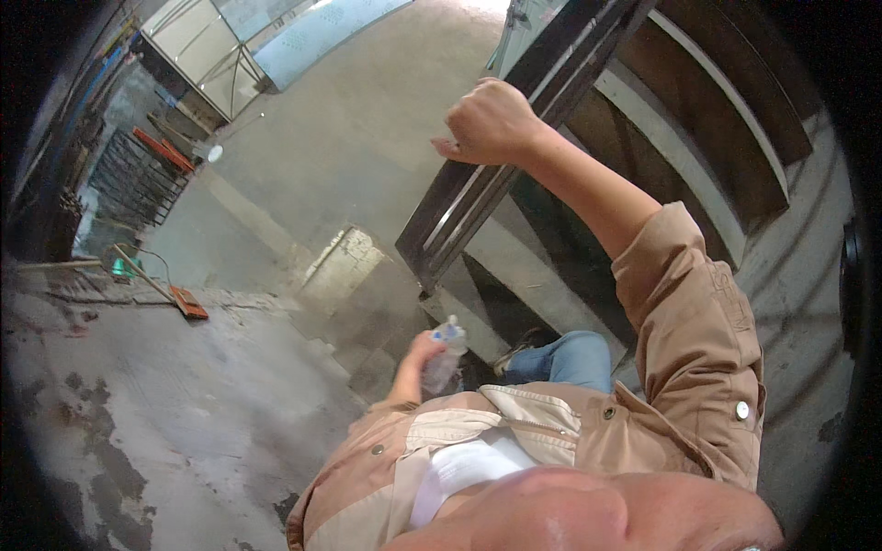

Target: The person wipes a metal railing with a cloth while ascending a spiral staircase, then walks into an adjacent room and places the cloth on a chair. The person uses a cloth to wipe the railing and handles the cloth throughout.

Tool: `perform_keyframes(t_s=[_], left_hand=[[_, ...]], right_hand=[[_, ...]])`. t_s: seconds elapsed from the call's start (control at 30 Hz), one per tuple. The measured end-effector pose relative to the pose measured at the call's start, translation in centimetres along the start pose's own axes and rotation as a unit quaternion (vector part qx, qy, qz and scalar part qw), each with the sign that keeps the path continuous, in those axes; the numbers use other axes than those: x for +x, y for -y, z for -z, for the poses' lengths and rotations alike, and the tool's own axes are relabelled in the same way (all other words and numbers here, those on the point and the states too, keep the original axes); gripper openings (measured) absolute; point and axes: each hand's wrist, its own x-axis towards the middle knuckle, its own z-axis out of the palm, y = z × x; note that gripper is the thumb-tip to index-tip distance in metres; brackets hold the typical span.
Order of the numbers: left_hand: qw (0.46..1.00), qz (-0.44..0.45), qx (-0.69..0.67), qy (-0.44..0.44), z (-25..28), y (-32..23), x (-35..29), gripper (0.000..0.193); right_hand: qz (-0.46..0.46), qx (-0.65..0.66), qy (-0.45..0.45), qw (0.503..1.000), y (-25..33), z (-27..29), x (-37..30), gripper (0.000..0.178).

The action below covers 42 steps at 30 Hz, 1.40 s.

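i have my left hand [424,349] clamped on a bottle [443,365], low in the view, just in front of the jacket [689,349] and near the lower end of the rail [452,211]. the bottle looks see-through and pale, with blue near its top; blur hides the rest. my right hand [489,124] is up over the rail, fingers curled together in a fist; i cannot tell whether it touches the metal.

i count one bottle, one dark rail, one orange tool [188,302], one white disc [215,153] and at least three steps [712,119].

the rail slants between my fist and the bottle, its end stopping short of the left hand. the steps' pale edges curve off to its right. on its left, the floor [367,129] stretches wide toward the rack [138,179].
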Motion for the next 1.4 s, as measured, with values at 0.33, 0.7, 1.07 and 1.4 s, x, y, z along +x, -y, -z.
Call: perform_keyframes(t_s=[0.33, 0.7, 1.07, 1.4], left_hand=[[0.901, -0.293, -0.298, -0.118, 2.6, -22.2, -8.8, 0.04], [0.907, -0.252, -0.337, 0.006, 2.4, -30.7, -13.0, 0.067], [0.731, -0.418, 0.176, -0.51, 17.9, -45.9, -8.1, 0.069], [0.821, -0.37, 0.102, -0.422, 18.6, -45.2, -2.3, 0.033]], right_hand=[[0.008, 0.127, -0.174, 0.977, 0.7, 2.3, -7.0, 0.019], [-0.489, 0.789, -0.077, 0.366, 13.7, -10.7, -28.0, 0.1], [-0.662, 0.689, 0.014, 0.296, 10.6, -20.5, -37.8, 0.077], [-0.578, 0.566, -0.249, 0.533, 2.9, -35.8, -24.6, 0.078]])
